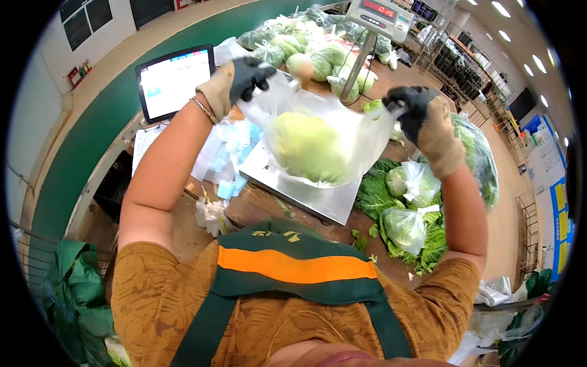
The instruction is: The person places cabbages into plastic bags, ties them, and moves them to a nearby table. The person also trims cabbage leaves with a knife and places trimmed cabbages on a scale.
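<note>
A pale green cabbage [309, 147] sits in a translucent plastic bag [367, 149] in front of me. The bag is over the steel platform [337, 202] of a weighing scale; whether its base touches the plate I cannot tell. My left hand [238, 85], in a black-and-tan work glove, grips the bag's upper left part. The opposite upper edge is pinched in my gloved right hand [422, 114], so the bag is spread between both hands. Behind it, the scale's lit display [378, 16] stands on a metal post [360, 66].
Bagged cabbages [316, 50] are heaped at the back. To the right lie small knotted bags of cabbage [406, 227] on loose leaves [373, 195], near a larger bagged bundle [477, 156]. A tablet [176, 82] stands left, above blue-and-white slips [234, 151] and a crumpled bag [213, 215].
</note>
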Available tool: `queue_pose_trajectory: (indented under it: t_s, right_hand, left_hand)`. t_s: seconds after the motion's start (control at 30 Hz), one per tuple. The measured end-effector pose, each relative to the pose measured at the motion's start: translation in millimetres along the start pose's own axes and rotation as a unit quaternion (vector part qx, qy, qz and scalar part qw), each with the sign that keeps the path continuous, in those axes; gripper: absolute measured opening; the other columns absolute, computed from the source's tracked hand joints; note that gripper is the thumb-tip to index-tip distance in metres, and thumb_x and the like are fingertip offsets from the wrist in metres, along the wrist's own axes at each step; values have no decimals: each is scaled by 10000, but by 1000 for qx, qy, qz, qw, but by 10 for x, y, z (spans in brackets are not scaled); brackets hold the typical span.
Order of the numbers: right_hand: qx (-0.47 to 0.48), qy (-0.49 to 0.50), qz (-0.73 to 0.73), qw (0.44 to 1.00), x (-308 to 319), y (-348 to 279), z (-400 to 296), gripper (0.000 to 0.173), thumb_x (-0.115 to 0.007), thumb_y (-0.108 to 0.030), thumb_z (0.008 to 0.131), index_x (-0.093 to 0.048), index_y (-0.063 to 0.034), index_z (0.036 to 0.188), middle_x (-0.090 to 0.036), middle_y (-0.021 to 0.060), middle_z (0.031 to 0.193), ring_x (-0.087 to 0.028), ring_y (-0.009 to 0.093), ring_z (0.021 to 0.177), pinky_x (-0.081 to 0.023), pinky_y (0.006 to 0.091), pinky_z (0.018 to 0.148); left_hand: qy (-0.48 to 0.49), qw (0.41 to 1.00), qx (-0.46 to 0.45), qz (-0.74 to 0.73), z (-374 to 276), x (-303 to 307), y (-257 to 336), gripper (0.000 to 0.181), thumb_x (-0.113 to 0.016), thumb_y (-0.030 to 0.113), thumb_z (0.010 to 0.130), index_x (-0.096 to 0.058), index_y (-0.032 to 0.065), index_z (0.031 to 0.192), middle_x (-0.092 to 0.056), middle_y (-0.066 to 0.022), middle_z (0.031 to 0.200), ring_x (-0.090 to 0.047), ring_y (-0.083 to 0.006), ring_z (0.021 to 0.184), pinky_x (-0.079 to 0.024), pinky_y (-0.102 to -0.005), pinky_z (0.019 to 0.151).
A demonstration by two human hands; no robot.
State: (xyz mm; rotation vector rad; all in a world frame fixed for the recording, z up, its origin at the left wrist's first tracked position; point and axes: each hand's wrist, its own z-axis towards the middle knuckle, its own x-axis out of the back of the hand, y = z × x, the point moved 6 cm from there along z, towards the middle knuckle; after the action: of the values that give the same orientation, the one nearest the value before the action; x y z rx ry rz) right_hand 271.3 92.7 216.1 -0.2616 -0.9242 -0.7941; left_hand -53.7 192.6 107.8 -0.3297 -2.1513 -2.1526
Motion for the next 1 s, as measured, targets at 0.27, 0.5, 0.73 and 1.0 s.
queue_pose_trajectory:
  t_s: [0.27,0.5,0.73,1.0]
  right_hand:
    - [-381,69,164,907,-885,853,-526,610,-738,-394,914,-573,-39,1381,-700,89,906,-642,158,799,-523,294,703]
    - [-175,61,604,775,-1119,-280,-578,868,-688,4,892,-177,-85,1588,-608,153,1289,-617,241,1137,-507,361,970]
    - [-232,2,815,532,-1031,-392,-589,803,-691,55,866,-286,-66,1549,-619,101,1146,-646,185,897,-547,332,684]
    - [-365,14,505,782,-1423,281,-660,857,-597,156,783,-380,-167,1546,-633,57,867,-594,121,710,-507,272,610]
  left_hand:
    - [-185,794,-34,-579,22,-1017,-276,316,-557,262,1021,-621,72,1265,-700,-148,1081,-680,-271,941,-574,-426,794]
    - [-159,934,-316,-43,-720,-1756,404,739,-618,338,1000,-234,97,1584,-532,-171,1398,-591,-226,1198,-467,-361,1029]
    - [-283,902,-289,-150,-334,-1899,129,689,-506,342,1053,-170,126,1614,-330,-94,1583,-590,-153,1128,-492,-336,941]
    - [-255,929,-92,-253,-792,-2058,-122,729,-713,177,874,-393,100,1524,-638,-64,1039,-579,-99,751,-486,-244,688]
